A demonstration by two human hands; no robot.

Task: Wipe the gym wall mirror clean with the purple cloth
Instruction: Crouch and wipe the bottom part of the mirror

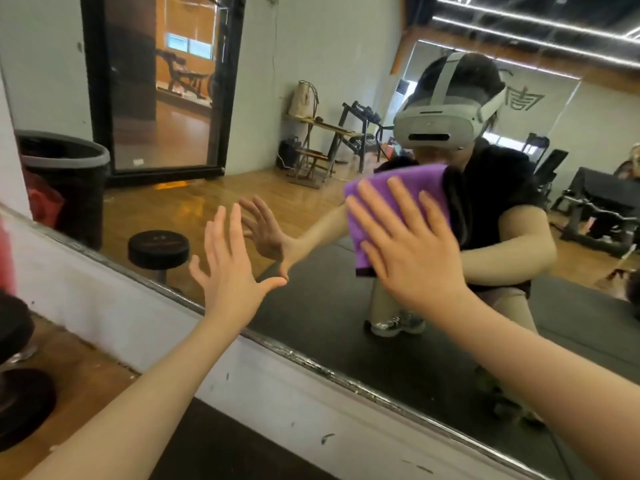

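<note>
Both hands are lying flat against the mirror (214,188).
Right hand (412,251), fingers spread, is pressing the purple cloth (398,188) to it; left hand (232,268), open and empty, is bracing beside.

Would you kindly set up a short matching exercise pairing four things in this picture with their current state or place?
Things:
1. left hand
2. right hand
3. purple cloth
4. black bin

States or places:
A. pressed flat against the mirror
B. seen as a reflection at far left
C. bare, fingers spread, at the glass
D. flat over the cloth, fingers straight

Pairs: 1-C, 2-D, 3-A, 4-B
</note>
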